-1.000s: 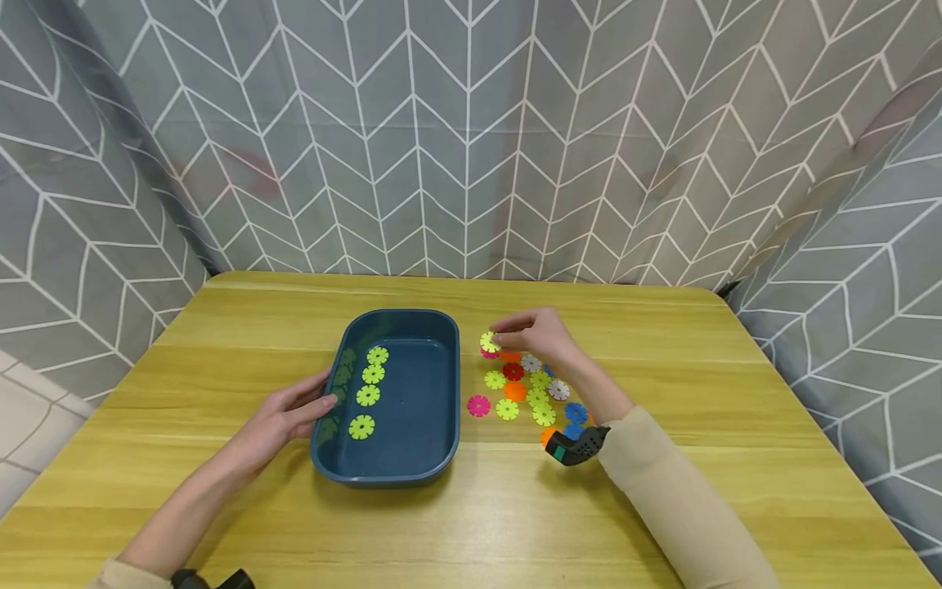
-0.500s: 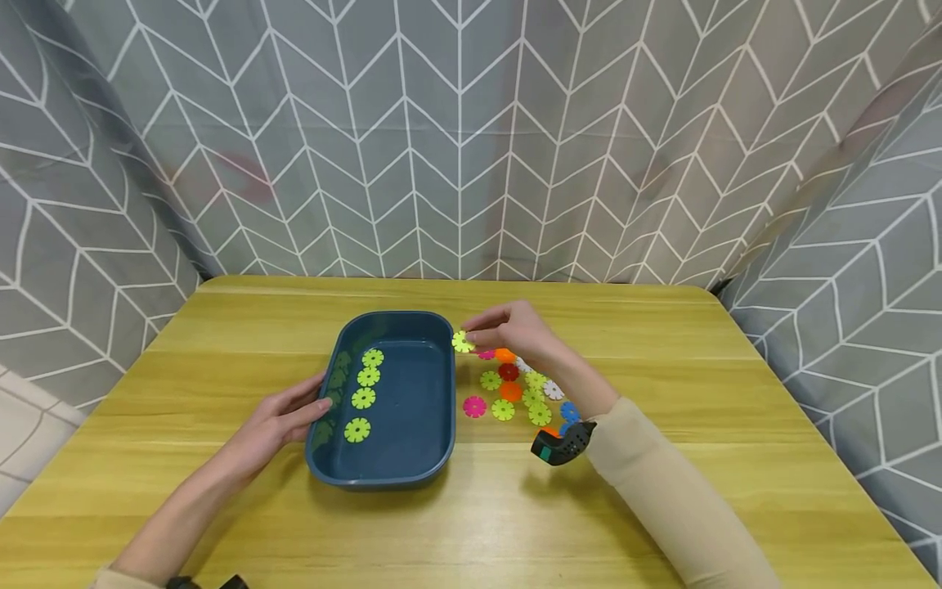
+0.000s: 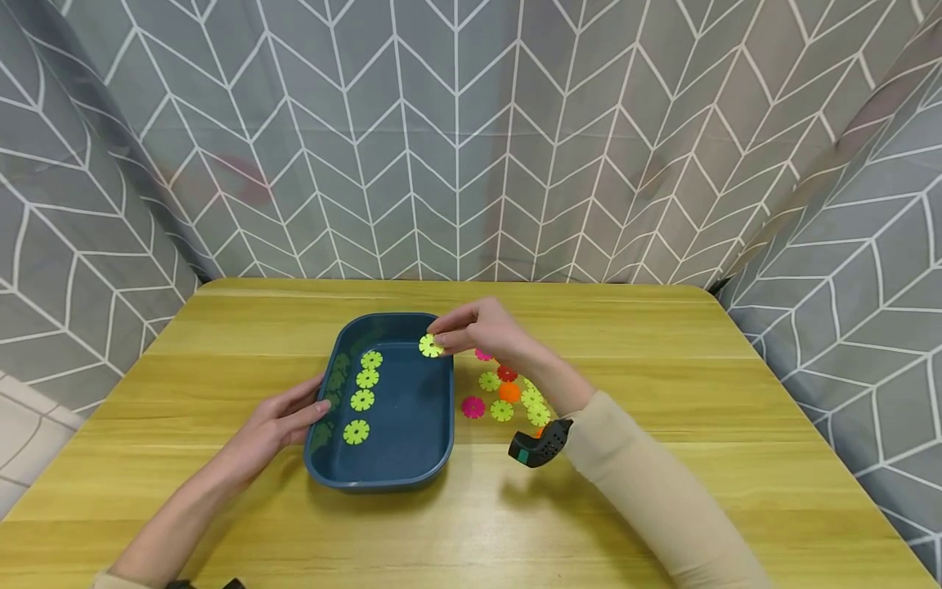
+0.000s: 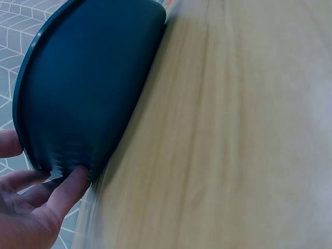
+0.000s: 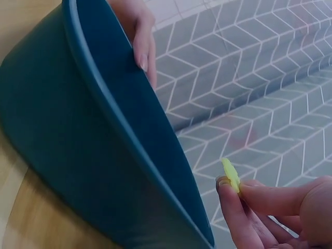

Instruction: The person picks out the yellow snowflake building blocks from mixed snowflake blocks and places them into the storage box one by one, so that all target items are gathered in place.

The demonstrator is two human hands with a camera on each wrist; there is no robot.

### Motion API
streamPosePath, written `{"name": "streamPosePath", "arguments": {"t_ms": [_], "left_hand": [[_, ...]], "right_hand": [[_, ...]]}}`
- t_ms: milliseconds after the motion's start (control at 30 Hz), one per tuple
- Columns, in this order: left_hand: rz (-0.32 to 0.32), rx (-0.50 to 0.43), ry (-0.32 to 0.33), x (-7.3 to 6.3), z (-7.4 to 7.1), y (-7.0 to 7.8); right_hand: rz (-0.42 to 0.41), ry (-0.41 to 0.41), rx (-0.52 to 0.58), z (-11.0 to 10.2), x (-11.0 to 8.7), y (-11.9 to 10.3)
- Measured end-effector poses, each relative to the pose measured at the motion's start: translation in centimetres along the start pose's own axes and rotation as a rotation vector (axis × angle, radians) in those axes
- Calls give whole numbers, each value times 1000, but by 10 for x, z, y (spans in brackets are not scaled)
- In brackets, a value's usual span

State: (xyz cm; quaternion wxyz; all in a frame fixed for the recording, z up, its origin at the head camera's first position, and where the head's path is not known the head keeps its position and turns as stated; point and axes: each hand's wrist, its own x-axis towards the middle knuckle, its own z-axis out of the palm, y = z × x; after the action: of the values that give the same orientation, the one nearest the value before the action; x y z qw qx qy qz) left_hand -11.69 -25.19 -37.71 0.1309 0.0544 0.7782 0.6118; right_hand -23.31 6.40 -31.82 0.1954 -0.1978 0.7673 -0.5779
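My left hand (image 3: 272, 427) grips the left side of a dark blue plastic bin (image 3: 412, 409), thumb over the rim and fingers along the outer wall. In the left wrist view, its fingers (image 4: 70, 192) press the outside of the bin near one end. Between thumb and fingertips, my right hand (image 3: 482, 327) pinches a yellow-green snowflake disc (image 3: 430, 345) over the bin's far right corner. The right wrist view shows this disc (image 5: 231, 175) edge-on, above the rim. Several more yellow-green discs (image 3: 362, 400) lie in a column on the bin's floor, along its left side.
Right of the bin lies a loose group of snowflake discs, with pink (image 3: 473, 407), orange (image 3: 509, 393), red (image 3: 507, 373) and yellow-green ones (image 3: 502, 411). My right forearm (image 3: 562, 384) hides part of the group. A patterned grey curtain (image 3: 456, 164) hangs behind the wooden table (image 3: 589, 507).
My right hand has carried the pinched yellow-green disc leftward from above the loose discs, across the bin's right rim. The left hand keeps its grip on the bin.
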Motion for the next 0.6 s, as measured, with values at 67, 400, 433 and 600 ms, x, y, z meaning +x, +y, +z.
{"name": "streamPosePath", "arguments": {"t_ms": [67, 400, 433, 600], "left_hand": [[1, -5, 0, 0, 0, 0], [4, 5, -4, 0, -1, 0], [3, 6, -3, 0, -1, 0], [2, 11, -1, 0, 0, 0]], "right_hand": [[-14, -17, -10, 4, 2, -2], [-70, -105, -42, 25, 8, -11], [-72, -115, -38, 28, 9, -11], [-61, -160, -22, 36, 12, -13]]}}
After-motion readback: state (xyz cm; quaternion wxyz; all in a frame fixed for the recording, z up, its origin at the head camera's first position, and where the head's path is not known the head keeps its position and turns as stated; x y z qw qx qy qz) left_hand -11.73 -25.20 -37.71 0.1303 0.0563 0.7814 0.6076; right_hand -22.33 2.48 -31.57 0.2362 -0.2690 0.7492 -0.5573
